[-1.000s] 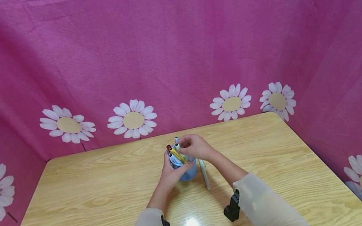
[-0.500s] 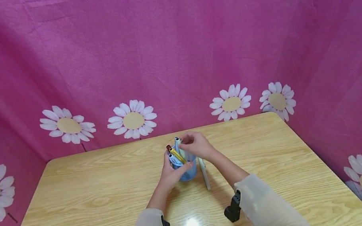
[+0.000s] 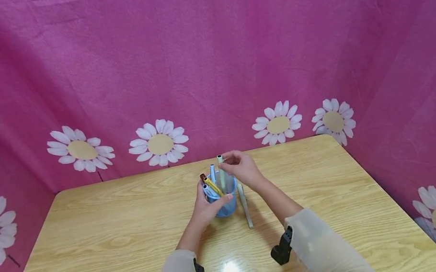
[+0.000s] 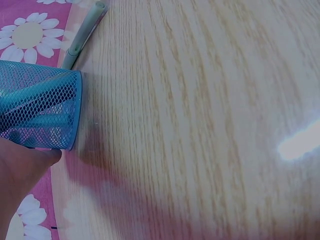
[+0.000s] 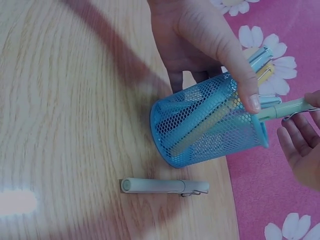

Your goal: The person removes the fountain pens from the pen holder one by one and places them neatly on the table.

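A blue mesh pen holder (image 3: pixel 228 207) stands on the wooden table, tilted in the wrist views. My left hand (image 3: pixel 207 207) grips it round the side, thumb across its front, as the right wrist view also shows with the left hand (image 5: pixel 205 40). Between thumb and fingers my right hand (image 3: pixel 243 168) pinches a pale green pen (image 5: pixel 286 108) near its clip; its lower end is still inside the holder. A yellow pen (image 3: pixel 213 186), a dark red pen (image 3: pixel 202 177) and light blue ones lean in the holder.
Another pale green pen (image 5: pixel 160 186) with a metal clip lies on the table (image 3: pixel 111 252), just right of the holder. Behind the table's far edge hangs a pink cloth (image 3: pixel 204 60) with white daisies. Glare shows near the front.
My right hand has risen, drawing the pale green pen upward so more of it stands above the holder's rim. My left hand keeps its grip on the holder.
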Tool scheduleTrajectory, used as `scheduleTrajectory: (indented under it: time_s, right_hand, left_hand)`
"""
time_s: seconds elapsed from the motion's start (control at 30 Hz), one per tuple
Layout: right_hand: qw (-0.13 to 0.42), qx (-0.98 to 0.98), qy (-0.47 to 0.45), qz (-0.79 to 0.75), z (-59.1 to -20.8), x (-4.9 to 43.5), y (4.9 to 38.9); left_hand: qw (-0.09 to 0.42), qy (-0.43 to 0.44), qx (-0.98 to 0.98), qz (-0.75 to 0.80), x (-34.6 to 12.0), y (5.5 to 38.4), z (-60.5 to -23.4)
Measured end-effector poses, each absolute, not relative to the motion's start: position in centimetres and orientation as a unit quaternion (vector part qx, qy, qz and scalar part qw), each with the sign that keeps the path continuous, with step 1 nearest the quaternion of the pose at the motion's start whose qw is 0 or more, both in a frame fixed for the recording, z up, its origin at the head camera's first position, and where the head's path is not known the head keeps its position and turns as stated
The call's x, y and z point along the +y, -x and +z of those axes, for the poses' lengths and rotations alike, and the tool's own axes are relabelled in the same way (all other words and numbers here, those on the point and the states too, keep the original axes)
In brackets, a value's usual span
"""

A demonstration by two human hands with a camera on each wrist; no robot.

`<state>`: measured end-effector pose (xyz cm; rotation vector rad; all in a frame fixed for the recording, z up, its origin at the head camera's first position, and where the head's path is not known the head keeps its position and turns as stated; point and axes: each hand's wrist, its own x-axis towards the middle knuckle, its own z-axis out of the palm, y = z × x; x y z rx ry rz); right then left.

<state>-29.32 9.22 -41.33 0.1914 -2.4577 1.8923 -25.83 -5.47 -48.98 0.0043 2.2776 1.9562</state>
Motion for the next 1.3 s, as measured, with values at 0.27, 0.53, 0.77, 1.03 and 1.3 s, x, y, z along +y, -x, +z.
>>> scheduleTrajectory:
  time_s: [0.27,0.53,0.77,1.03,1.3]
  right_hand:
    - [0.046,-0.765,-0.057,0.639,-40.7,9.4,29.7]
    - [0.046,-0.727,-0.021,0.685,-40.0,9.4,29.8]
    - [0.049,-0.705,-0.008,0.707,-39.4,9.9,30.0]
    - [0.055,-0.696,-0.003,0.716,-38.7,10.5,30.3]
    - [0.057,-0.704,0.003,0.708,-38.1,11.0,30.3]
  left_hand:
    - [0.063,-0.006,0.759,0.648,-5.4,25.7,-48.9]
    - [0.065,0.002,0.759,0.647,-5.4,25.7,-48.8]
    - [0.076,-0.002,0.755,0.651,-5.6,25.8,-48.8]
    - [0.094,-0.005,0.753,0.651,-5.7,24.5,-46.2]
    - [0.080,-0.002,0.755,0.651,-5.6,25.4,-48.2]
